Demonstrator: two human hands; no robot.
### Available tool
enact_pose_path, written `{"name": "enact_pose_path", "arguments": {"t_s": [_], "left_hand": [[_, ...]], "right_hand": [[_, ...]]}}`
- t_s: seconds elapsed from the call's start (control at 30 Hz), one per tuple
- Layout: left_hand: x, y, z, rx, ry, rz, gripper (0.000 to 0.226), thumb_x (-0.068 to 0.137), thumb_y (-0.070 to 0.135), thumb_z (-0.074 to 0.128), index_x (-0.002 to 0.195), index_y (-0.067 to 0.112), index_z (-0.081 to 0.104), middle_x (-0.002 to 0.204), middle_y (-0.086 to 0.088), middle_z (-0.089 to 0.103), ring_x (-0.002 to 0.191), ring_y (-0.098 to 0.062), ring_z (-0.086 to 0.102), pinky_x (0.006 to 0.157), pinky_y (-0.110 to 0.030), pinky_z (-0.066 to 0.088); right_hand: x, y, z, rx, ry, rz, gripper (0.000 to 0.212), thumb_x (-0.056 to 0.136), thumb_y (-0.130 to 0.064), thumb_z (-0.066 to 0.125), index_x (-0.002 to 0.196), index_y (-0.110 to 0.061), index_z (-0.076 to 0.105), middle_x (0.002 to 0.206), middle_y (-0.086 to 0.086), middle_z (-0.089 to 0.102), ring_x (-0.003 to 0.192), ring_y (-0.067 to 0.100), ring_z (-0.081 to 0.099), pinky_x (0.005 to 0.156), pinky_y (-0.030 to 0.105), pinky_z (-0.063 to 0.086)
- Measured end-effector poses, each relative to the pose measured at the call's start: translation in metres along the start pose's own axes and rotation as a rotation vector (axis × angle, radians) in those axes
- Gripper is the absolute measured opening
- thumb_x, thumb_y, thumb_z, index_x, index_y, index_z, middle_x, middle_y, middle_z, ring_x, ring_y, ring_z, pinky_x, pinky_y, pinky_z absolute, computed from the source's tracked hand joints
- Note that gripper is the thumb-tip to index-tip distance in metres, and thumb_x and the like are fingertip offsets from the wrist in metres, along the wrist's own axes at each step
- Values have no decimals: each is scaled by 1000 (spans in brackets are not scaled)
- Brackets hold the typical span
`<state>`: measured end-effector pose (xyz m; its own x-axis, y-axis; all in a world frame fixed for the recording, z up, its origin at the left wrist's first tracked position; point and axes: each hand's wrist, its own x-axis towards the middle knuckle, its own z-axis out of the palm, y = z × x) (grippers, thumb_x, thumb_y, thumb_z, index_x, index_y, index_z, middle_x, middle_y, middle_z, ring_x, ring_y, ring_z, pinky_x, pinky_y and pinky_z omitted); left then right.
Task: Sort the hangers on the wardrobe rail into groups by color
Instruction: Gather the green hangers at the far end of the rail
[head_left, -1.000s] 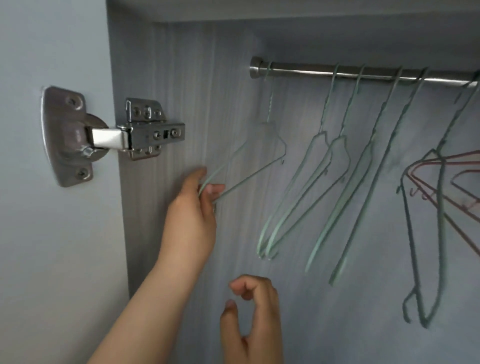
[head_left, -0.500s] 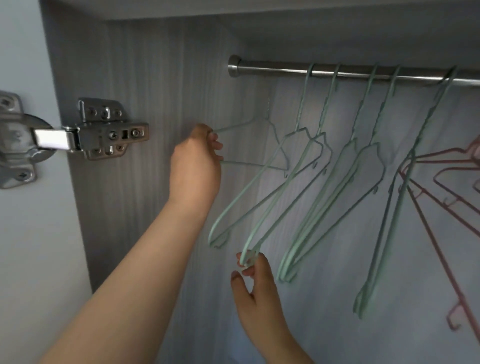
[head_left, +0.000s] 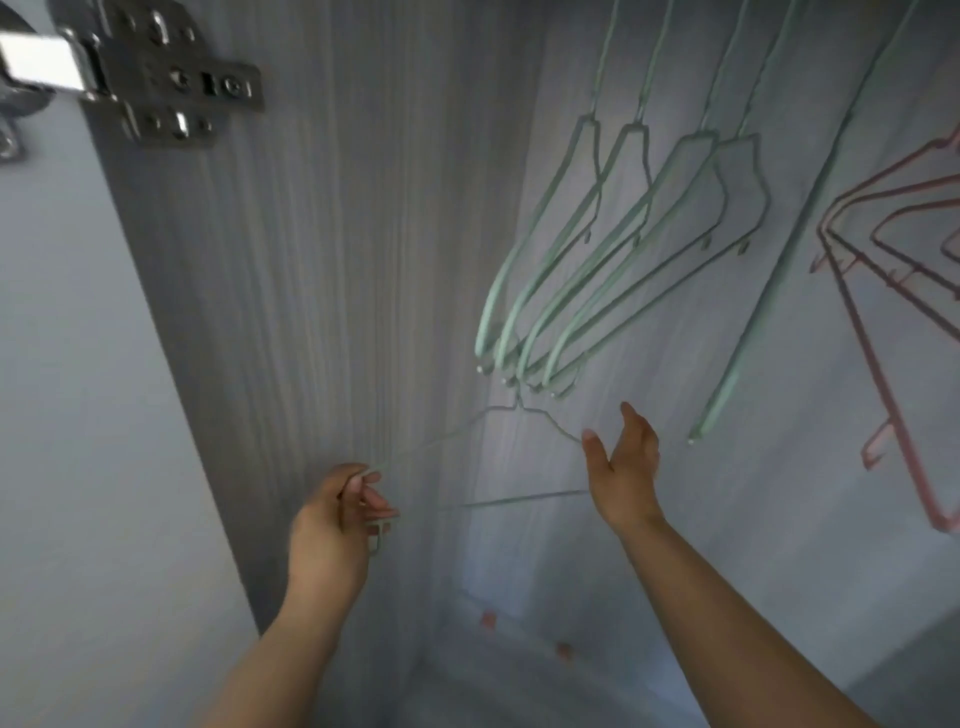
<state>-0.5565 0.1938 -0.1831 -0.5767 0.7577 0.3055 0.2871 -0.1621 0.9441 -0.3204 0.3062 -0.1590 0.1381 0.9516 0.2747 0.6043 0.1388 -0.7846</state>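
Down low by the side wall (head_left: 337, 260): two bare arms reach up into a grey wardrobe, with a thin hanger between them.
Left hand (head_left: 332, 519): its fingers and thumb are curled and pinch the left tip of the pale hanger (head_left: 519, 499).
Right hand (head_left: 623, 467): its fingers are straight and a little apart, pointing up. It holds nothing. The thumb tip is right by the hanger's right shoulder; I cannot tell if they touch.
Pale hanger: it is thin wire, very light green. Its bottom bar lies nearly level, low in the wardrobe. Its top sits just under the low tips of the green bunch. Its hook is too blurry to make out.
Four green hangers (head_left: 519, 358): they hang close together in a bunch, all tilted the same way, with their low ends pointing down and left. Their necks go up past the top edge.
Fifth green hanger (head_left: 770, 291): it hangs alone, seen from the side like one long slanted stick, between the bunch and the pink ones.
Pink hangers (head_left: 872, 364): they hang at the far right, crossing each other, partly cut off by the edge.
Hinge (head_left: 156, 83): shiny metal, top left, joining the side wall and the pale door (head_left: 78, 415).
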Motion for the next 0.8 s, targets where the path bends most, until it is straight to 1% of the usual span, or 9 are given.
{"name": "enact_pose_path", "arguments": {"t_s": [0.1, 0.17, 0.23, 0.33, 0.4, 0.5, 0.57, 0.7, 0.8], "left_hand": [[-20, -18, -11, -53, -66, -97, 32, 96, 10, 34, 76, 21, 56, 67, -6, 51, 56, -13, 68, 37, -14, 43], [-24, -24, -14, -65, -122, -119, 32, 96, 9, 34, 75, 20, 55, 68, -6, 48, 51, -5, 66, 37, -13, 43], [-21, -31, -14, -70, -169, -143, 31, 96, 8, 33, 76, 19, 54, 70, -4, 49, 49, -2, 64, 40, -13, 44], [-12, -43, -9, -96, -210, -238, 25, 95, 7, 36, 82, 20, 51, 80, -1, 53, 57, -7, 62, 41, -11, 44], [-9, -54, -1, 24, -326, -378, 20, 93, 9, 43, 108, 22, 48, 97, -8, 54, 85, -25, 58, 62, -17, 52], [-26, -57, 16, 576, -500, -534, 89, 83, 33, 61, 142, 5, 0, 147, -21, 22, 134, -35, 24, 108, -38, 25], [-50, -35, 29, 582, -533, -422, 104, 72, 44, 67, 142, 4, 1, 151, -19, 13, 138, -31, 16, 111, -37, 18], [-92, 18, 45, 315, -751, -189, 81, 75, 42, 67, 138, 13, 25, 144, -3, 34, 129, -14, 35, 103, -19, 25], [-111, 45, 38, 139, -924, -187, 111, 47, 72, 67, 138, 28, 20, 140, 17, 33, 123, 0, 35, 99, -9, 27]], "right_hand": [[9, 36, -15, -271, -76, 74, 64, 92, -43, 42, 146, -19, 17, 155, 13, 13, 141, 29, 12, 115, 38, 7], [13, 54, -29, -474, -269, 69, 51, 92, -50, 34, 136, -26, 41, 149, 8, 33, 138, 27, 26, 115, 40, 13], [10, 58, -47, -429, -487, 84, 48, 93, -49, 29, 95, -21, 68, 116, 8, 64, 114, 24, 53, 108, 39, 30], [-1, 54, -73, -239, -602, 136, 49, 93, -46, 36, 58, -15, 51, 65, 5, 55, 67, 21, 52, 71, 28, 41], [-6, 50, -84, -245, -581, 122, 43, 93, -40, 41, 60, -15, 52, 63, 4, 50, 64, 18, 47, 60, 24, 36], [-22, 37, -90, -148, -592, 122, 26, 97, -20, 40, 85, -9, 61, 67, -3, 50, 61, 9, 45, 48, 9, 33], [-37, 22, -94, -103, -614, 112, 27, 97, -8, 34, 97, -12, 61, 65, -5, 47, 51, 2, 41, 41, 5, 30], [-72, -11, -107, 96, -672, 294, 29, 97, -10, 34, 105, -20, 60, 70, 0, 51, 51, 9, 34, 47, 15, 30], [-113, -38, -104, 369, -741, 365, 26, 95, -2, 37, 97, -15, 60, 72, 0, 50, 50, 8, 35, 42, 17, 31]]}}
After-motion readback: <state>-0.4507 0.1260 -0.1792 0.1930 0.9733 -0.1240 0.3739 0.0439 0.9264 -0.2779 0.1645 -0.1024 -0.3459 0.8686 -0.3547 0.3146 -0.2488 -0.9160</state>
